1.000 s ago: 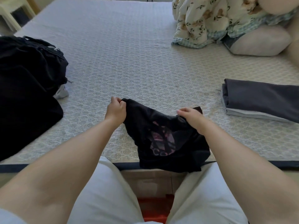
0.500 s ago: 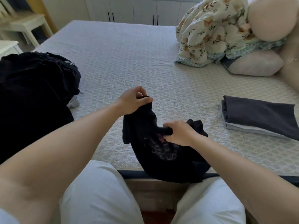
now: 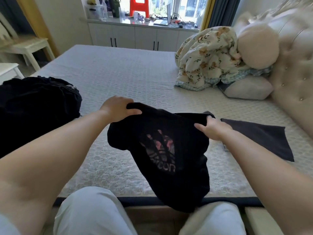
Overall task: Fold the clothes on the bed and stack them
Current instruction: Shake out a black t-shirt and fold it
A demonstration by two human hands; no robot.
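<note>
Between both hands, pink-printed black shirt (image 3: 162, 150)

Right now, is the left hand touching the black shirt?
Touching. The head view shows the left hand gripping the black shirt at its upper edge, thumb curled over the fabric.

The near shirt (image 3: 159, 150) is black with a pink print, the left pile (image 3: 33, 107) black, the right folded cloth (image 3: 264, 138) dark grey, the bed (image 3: 127, 82) pale grey, textured, the far-right quilt (image 3: 206, 60) cream floral.
</note>
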